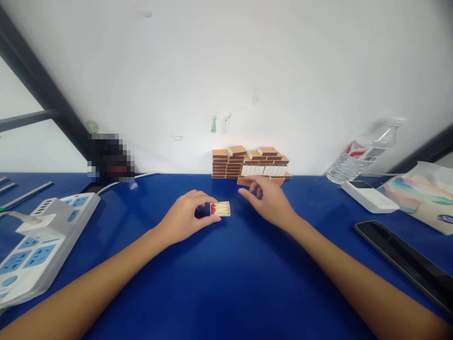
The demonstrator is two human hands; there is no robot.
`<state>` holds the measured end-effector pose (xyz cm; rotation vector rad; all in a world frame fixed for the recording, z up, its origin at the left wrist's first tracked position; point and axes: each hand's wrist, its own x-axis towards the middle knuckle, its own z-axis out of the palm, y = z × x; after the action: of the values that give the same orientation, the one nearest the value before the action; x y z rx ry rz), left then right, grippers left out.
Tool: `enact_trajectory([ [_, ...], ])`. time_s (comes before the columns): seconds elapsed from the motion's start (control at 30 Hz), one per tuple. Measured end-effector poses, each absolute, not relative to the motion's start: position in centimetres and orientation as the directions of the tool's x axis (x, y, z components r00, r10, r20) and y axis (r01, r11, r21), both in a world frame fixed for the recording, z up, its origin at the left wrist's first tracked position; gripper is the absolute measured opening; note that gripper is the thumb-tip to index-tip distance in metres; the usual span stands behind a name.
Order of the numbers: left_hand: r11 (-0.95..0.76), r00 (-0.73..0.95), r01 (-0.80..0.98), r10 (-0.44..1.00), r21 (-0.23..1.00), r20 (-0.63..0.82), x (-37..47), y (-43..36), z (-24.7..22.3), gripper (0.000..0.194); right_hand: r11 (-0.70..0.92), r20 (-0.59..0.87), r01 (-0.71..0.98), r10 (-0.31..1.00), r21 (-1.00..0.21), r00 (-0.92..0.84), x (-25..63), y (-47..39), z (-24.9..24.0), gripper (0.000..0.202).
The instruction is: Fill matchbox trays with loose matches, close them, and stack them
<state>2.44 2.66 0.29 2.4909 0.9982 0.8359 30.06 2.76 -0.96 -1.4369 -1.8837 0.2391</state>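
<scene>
A blue table (226,283) fills the lower half of the view and runs back to a white wall (247,61). On the left of the table lies a white power strip (38,245) with blue sockets. On the right are a dark phone (406,259), a clear water bottle (364,151) lying on its side, and a small white device (370,196) just in front of it. A stack of matchboxes (247,164) stands against the wall at the middle.

The left hand (186,218) rests on the table with thumb and fingers closed round the end of an open matchbox tray (221,208), which lies flat near the table's centre with red match heads showing toward the hand. The right hand (269,200) hovers just right of the tray, fingers loosely curled and partly open, fingertips near a loose matchbox (245,180) at the foot of the stack; whether they touch it I cannot tell.
</scene>
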Motion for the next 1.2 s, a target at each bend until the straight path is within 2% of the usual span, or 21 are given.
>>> enact_trajectory([
  [0.13, -0.724, 0.591, 0.519, 0.688, 0.454, 0.423, 2.4, 2.6, 0.1, 0.032, 0.159, 0.467, 0.932, 0.884, -0.327, 0.013, 31.2, 4.9, -1.7, 0.025],
  [0.2, -0.741, 0.602, 0.514, 0.671, 0.433, 0.433, 2.4, 2.6, 0.0, 0.035, 0.147, 0.476, 0.944, 0.879, -0.295, 0.011, 31.4, 5.1, -2.0, 0.016],
  [0.27, -0.753, 0.608, 0.509, 0.658, 0.417, 0.444, 2.5, 2.5, 0.0, 0.035, 0.190, 0.518, 0.929, 0.856, -0.316, 0.002, 31.5, 5.0, -2.1, 0.012],
  [0.37, -0.764, 0.598, 0.505, 0.645, 0.402, 0.476, 2.5, 2.6, 0.0, 0.034, 0.300, 0.565, 0.856, 0.825, -0.421, -0.012, 31.4, 4.4, -1.6, 0.014],
  [0.43, -0.762, 0.580, 0.509, 0.647, 0.400, 0.495, 2.4, 2.7, 0.0, 0.035, 0.343, 0.530, 0.750, 0.848, -0.566, 0.013, 31.3, 3.8, -1.1, 0.020],
  [0.53, -0.751, 0.548, 0.524, 0.658, 0.401, 0.517, 2.2, 2.9, -0.1, 0.035, 0.268, 0.329, 0.485, 0.943, -0.832, 0.043, 31.1, 2.5, -0.5, 0.036],
  [0.6, -0.751, 0.539, 0.529, 0.656, 0.395, 0.528, 2.2, 3.0, -0.2, 0.035, 0.171, 0.188, 0.316, 0.982, -0.933, 0.024, 30.9, 1.7, -0.4, 0.045],
  [0.7, -0.760, 0.544, 0.530, 0.645, 0.376, 0.537, 2.1, 3.1, -0.3, 0.035, 0.099, 0.105, 0.156, 0.994, -0.983, 0.031, 30.5, 1.0, -0.5, 0.051],
  [0.87, -0.764, 0.565, 0.533, 0.641, 0.363, 0.519, 2.1, 2.8, -0.4, 0.034, 0.138, 0.139, 0.041, 0.990, -0.990, 0.031, 29.4, 1.7, 1.7, 0.061],
  [1.0, -0.763, 0.584, 0.532, 0.645, 0.367, 0.493, 2.1, 2.9, -0.6, 0.032, 0.278, 0.288, 0.174, 0.957, -0.945, 0.034, 27.4, 5.1, 6.2, 0.046],
  [1.1, -0.765, 0.593, 0.537, 0.642, 0.355, 0.486, 2.0, 3.0, -0.8, 0.033, 0.251, 0.318, 0.372, 0.939, -0.894, 0.131, 25.4, 8.7, 8.7, 0.025],
  [1.2, -0.771, 0.601, 0.540, 0.635, 0.338, 0.486, 2.0, 3.1, -0.8, 0.035, 0.206, 0.424, 0.671, 0.888, -0.712, 0.178, 23.8, 11.5, 9.1, 0.011],
])
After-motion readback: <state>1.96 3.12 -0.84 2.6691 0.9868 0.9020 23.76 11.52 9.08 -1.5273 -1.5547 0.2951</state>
